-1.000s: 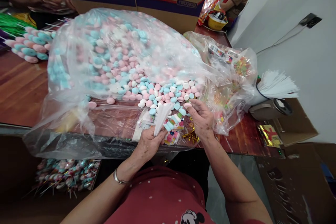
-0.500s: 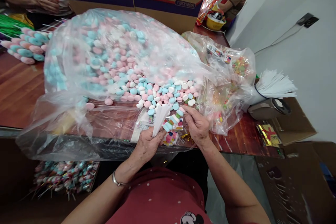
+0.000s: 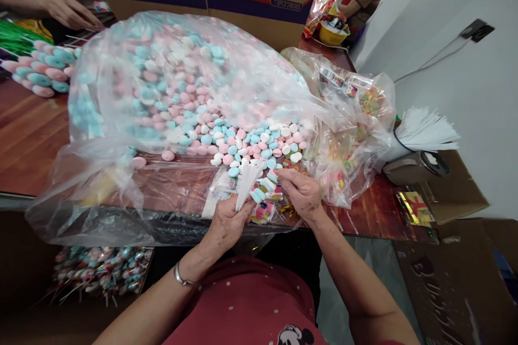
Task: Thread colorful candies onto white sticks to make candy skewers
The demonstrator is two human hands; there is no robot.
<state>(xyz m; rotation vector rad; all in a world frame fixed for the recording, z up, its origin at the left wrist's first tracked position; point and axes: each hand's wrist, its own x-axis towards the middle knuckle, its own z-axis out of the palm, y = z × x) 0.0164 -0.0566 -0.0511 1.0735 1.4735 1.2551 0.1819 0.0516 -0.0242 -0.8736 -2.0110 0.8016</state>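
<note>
Left hand point(image 3: 226, 223) clamped on white sticks point(image 3: 247, 180) | right hand point(image 3: 301, 191) fingers pinched on candy skewer point(image 3: 263, 187) | marshmallow bag point(image 3: 182, 97) just beyond.

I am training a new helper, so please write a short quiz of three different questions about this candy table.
1. True or false: the left hand grips a bundle of white sticks.
2. Which colours are the candies in the big clear bag? A) pink, blue, white B) red, black C) only green
3. What does the right hand pinch at its fingertips?

Key: 1 true. 2 A. 3 A skewer of candies, held beside the sticks.
</note>
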